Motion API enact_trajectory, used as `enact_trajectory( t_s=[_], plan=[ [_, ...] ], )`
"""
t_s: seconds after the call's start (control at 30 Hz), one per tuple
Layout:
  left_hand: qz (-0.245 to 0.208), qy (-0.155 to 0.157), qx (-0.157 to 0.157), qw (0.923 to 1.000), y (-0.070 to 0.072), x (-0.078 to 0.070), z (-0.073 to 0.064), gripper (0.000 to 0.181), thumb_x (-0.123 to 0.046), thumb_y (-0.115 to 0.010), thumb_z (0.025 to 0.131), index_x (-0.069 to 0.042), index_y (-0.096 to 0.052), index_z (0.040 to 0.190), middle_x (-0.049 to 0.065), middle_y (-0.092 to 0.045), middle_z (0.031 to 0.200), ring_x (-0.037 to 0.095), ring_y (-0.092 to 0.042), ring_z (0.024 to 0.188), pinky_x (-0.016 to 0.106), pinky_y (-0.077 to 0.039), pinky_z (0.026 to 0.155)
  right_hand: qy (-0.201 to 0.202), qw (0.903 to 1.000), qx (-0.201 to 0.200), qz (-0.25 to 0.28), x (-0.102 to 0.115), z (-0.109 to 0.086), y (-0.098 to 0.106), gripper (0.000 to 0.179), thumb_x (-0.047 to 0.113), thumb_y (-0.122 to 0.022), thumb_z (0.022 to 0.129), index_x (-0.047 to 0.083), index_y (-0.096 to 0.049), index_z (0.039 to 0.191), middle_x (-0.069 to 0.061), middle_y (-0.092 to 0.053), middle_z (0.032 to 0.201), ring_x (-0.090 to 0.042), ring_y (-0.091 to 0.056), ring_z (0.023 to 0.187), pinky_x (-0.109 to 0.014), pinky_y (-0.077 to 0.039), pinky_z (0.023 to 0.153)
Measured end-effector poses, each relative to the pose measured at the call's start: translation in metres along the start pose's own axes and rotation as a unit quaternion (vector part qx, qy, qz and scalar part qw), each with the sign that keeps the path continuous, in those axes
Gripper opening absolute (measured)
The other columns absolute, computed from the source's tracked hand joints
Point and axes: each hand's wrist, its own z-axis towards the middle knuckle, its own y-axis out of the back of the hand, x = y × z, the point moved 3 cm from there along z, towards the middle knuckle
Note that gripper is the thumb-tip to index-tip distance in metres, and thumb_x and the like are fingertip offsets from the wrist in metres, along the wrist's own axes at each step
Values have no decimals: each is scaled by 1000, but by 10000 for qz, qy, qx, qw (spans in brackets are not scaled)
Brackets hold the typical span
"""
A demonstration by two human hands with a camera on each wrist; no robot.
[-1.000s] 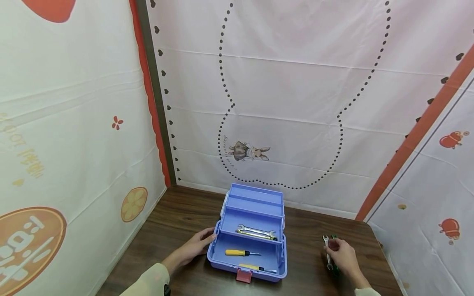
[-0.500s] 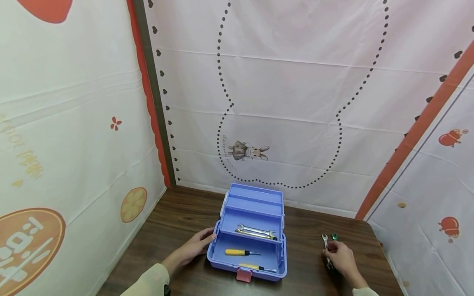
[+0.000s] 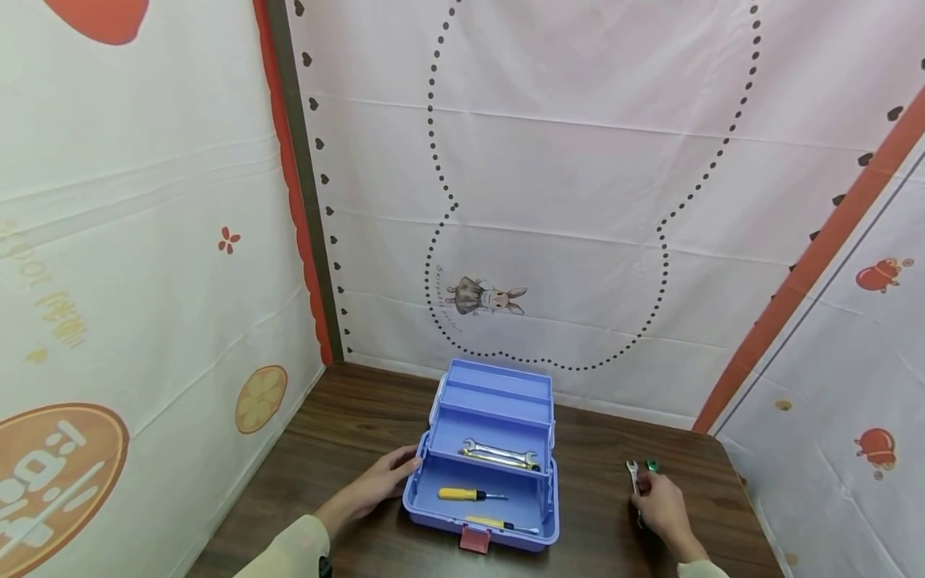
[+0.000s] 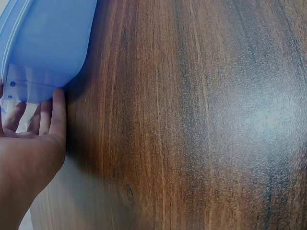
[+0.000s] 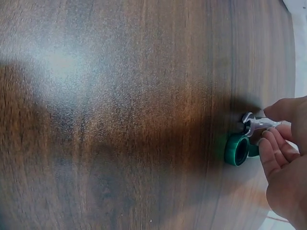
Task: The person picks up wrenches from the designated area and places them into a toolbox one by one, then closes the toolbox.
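My right hand point(image 3: 661, 506) pinches a silver open-end wrench point(image 3: 633, 475) between thumb and fingers, at the right side of the table. Close beside it a green tool with a ring-shaped end point(image 5: 237, 149) points out past the fingers; the rest of it is hidden by the hand. At the middle of the table stands an open blue toolbox point(image 3: 426, 506). The fairly straight fingers of my left hand point(image 3: 386, 475) rest against its left side, with a fingertip at the rim.
Two yellow-handled screwdrivers, one farther back point(image 3: 462, 494) and one nearer the front point(image 3: 491, 522), lie in the toolbox bottom. Its raised tray holds several wrenches point(image 3: 499, 453). A red latch point(image 3: 474, 539) hangs at the front. Printed cloth walls point(image 3: 549, 241) surround the brown wooden table point(image 3: 347, 409).
The right hand has closed in on the silver wrench and shifted slightly left with it, away from the green tool. The left hand and the toolbox have stayed in place.
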Motion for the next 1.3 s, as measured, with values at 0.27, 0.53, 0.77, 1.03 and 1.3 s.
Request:
enact_trajectory(
  t_s=[0.27, 0.53, 0.77, 1.03, 1.3],
  plan=[
    [7, 59, 10, 10000, 2, 2, 1, 84, -56, -60, 106, 0, -34, 163, 30, -38, 161, 43, -51, 140, 57, -54, 105, 257, 9993, -69, -264, 3, -1, -4, 22, 0, -76, 74, -6, -70, 95, -8, -70, 83, -32, -68, 80, -56, -57, 78],
    [17, 49, 3, 10000, 2, 2, 2, 83, -56, -59, 106, 0, -35, 162, 30, -39, 160, 43, -51, 140, 58, -53, 106, 244, 9989, -20, -399, 3, 1, -9, 13, 1, -77, 76, 1, -68, 86, -6, -69, 80, -30, -67, 76, -55, -56, 73],
    [-74, -12, -25, 10000, 3, 2, 0, 82, -53, -60, 106, 1, -35, 162, 30, -39, 160, 43, -52, 139, 56, -55, 105, -145, 9992, 317, -204, 5, 4, -8, 17, 5, -80, 78, 7, -63, 82, -1, -61, 74, -23, -58, 70, -42, -49, 62],
    [-147, -87, 20, 9999, 0, 4, 1, 81, -51, -60, 107, 1, -34, 162, 30, -39, 160, 42, -51, 140, 55, -55, 105, -383, 9978, 532, -40, 8, 3, -8, 18, 8, -79, 80, 8, -61, 82, -2, -58, 73, -23, -55, 70, -38, -44, 60],
    [-87, -155, 49, 9998, -2, 1, -2, 80, -52, -59, 108, 2, -35, 162, 31, -39, 160, 41, -53, 138, 57, -55, 104, -464, 9969, 635, 35, 9, 3, -9, 17, 5, -77, 86, 6, -60, 86, -2, -58, 76, -22, -55, 71, -37, -46, 60]
  ],
)
